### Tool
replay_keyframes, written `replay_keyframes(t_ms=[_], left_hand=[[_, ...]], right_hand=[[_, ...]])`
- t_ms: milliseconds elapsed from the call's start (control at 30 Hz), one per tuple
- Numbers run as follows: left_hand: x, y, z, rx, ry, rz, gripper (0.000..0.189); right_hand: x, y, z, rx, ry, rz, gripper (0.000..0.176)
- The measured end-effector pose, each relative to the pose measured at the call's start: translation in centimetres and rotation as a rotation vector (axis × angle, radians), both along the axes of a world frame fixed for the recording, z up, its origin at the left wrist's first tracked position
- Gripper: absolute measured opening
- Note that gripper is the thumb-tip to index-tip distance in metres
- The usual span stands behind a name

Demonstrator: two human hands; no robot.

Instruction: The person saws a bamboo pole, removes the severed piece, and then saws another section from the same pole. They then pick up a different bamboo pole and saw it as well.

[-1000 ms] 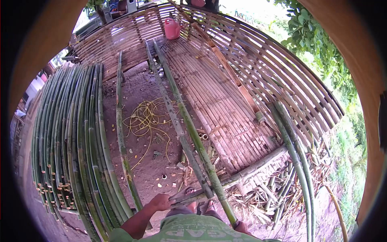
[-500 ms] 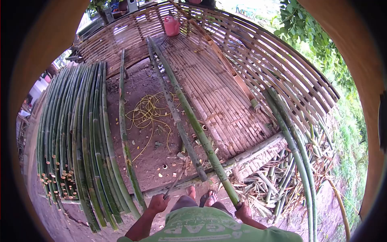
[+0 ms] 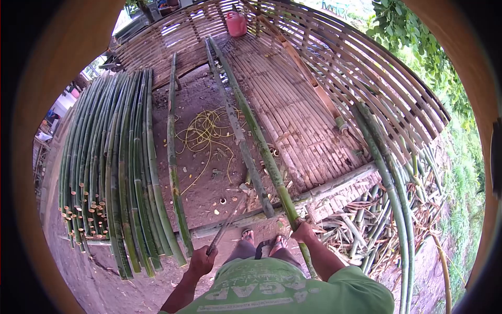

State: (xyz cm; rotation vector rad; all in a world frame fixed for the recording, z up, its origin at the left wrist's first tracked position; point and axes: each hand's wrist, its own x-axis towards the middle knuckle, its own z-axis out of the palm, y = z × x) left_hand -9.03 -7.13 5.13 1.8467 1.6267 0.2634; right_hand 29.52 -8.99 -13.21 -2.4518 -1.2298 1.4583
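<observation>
My left hand is closed round the handle of a long blade, which points up and away from me. My right hand grips a long green bamboo pole near its close end. The pole runs forward to the far slatted wall, and a short length of it shows below my hand. Just left of it lies a thinner greyish pole. Both rest across a horizontal log in front of my feet.
Many cut green bamboo poles lie stacked at the left. A yellow hose is coiled on the ground. Right are a bamboo platform, two leaning poles and a heap of split scraps. A red container stands at the back.
My right hand has moved up and left along the bamboo pole, away from its near end. My left hand and the blade have shifted slightly. The whole view has tilted down and moved left.
</observation>
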Motion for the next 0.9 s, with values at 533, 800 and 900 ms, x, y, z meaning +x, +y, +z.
replay_keyframes(t_ms=[533, 800, 900], left_hand=[[-1.4, 9.4, -1.3, -0.038, -0.171, -0.392, 0.034], [0.2, 11.1, -5.5, -0.112, -0.191, -0.599, 0.039], [1.1, 11.2, -6.0, -0.120, -0.190, -0.646, 0.038]], right_hand=[[-5.0, -0.6, -3.2, 0.015, -0.063, -0.100, 0.047], [-7.6, -0.1, -2.0, -0.098, -0.120, -0.222, 0.050], [-8.5, -0.2, -2.1, -0.011, -0.216, -0.280, 0.053]])
